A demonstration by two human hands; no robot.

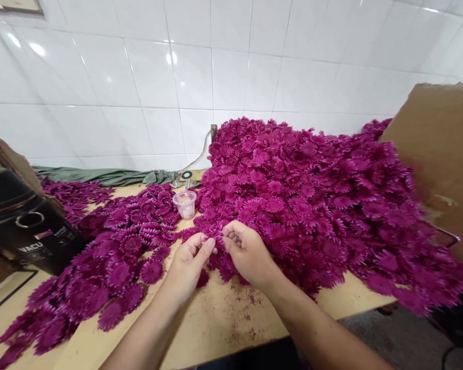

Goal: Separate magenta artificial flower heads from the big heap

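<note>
Bench notes, 1 worker, 2 bare hands, forearms coming in from the near edge of the table [216,324]; the left hand [191,262] had its thumb pressed to its forefinger, with a sliver of magenta piece [205,239] showing at the tips, so I took it as pinched there; the right hand [250,252] faced it just beside, fingers curled and thumb near them; whether it gripped anything I could not tell, the tips being small and set against petals of the same colour.

The piece sat between the 2 hands, low in front of the large flower heap [293,195], which leaned toward the tiled wall [235,72]; a looser spread of flowers [119,272] lay to the left, many of them flat and face up; a clear plastic cup [184,205] stood between heap and spread, pale stuff inside, not identifiable; dark crumbs [247,313] were scattered on the tabletop nearer the worker; a black box [31,226] tilted at far left, and a cardboard sheet [440,169] flanked the heap on the right.

Step in hand, by my reading: fine fingertip handling of 1 small piece, both hands sharing the work; the next move seemed to call for a steady left pinch, with the right fingertips meeting the piece lightly; the petals looked thin and likely to bend or tear under a hard squeeze; neighbouring blooms crowded close enough to snag.
</note>
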